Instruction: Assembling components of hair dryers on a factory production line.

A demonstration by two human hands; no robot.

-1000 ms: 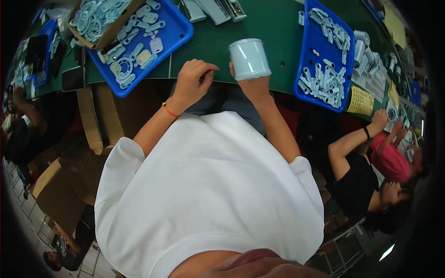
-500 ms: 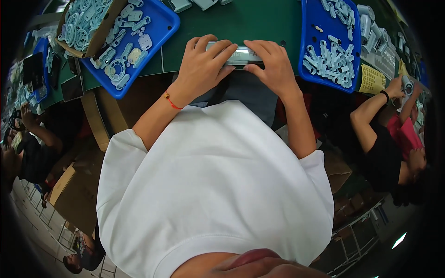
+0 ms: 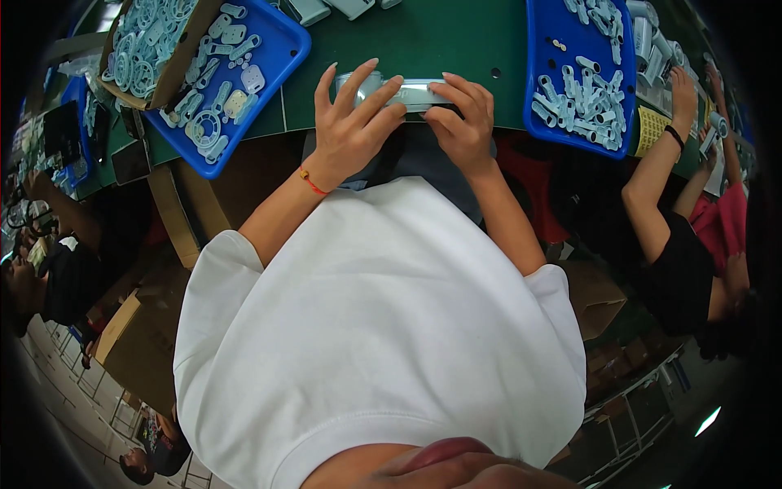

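Note:
A long, pale grey plastic housing [image 3: 418,91] with a glossy face lies crosswise between my hands at the green table's front edge. My left hand [image 3: 356,121] grips its left part, thumb below and index finger above, with the other fingers raised and spread over the rounded end. At the right end my right hand [image 3: 464,122] pinches it between thumb and bent fingers. The fingers hide parts of both ends, and I cannot make out the housing's exact kind.
At left, a blue tray [image 3: 269,61] holds pale blue plastic parts and a cardboard box [image 3: 175,69] of more parts. Another blue tray [image 3: 533,98] of small handle-shaped pieces stands at right. Pale housings [image 3: 350,6] lie at the far edge. A co-worker's arm [image 3: 652,179] reaches in at right.
My left-hand fingers have lifted and spread, and the right hand has shifted slightly left with its fingers more bent. More of the housing's face shows. The co-worker's arm at right has reached farther forward.

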